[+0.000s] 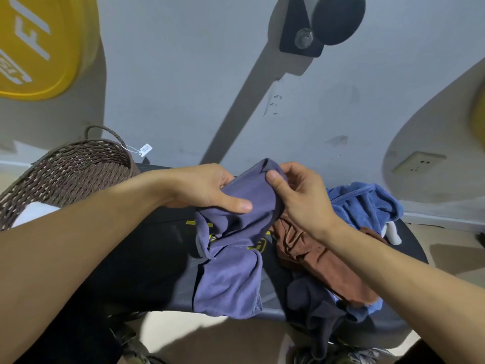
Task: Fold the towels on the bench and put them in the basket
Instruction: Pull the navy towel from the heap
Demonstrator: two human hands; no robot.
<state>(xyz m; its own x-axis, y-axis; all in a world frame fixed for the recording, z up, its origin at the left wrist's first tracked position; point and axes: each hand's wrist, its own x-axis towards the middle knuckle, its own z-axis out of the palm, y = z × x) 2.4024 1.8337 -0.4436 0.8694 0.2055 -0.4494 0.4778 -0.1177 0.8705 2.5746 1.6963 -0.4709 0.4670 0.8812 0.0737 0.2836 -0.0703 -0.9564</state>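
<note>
**Purple towel up between both hands, basket far left**

Head view: purple towel (231, 248) lifted over bench (147, 258), long axis running from hands down toward near edge. Left hand (210, 187) and right hand (296, 195) pinching its top edge, close together. Left nearer basket (65, 174), with something white inside. Brown towel (325, 264) and blue towel (367, 203) heaped right, unfolded.

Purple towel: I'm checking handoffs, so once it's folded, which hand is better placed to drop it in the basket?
Probably the left hand: it already grips the purple towel, and the basket sits on its side. The right hand would have to cross over.
</note>
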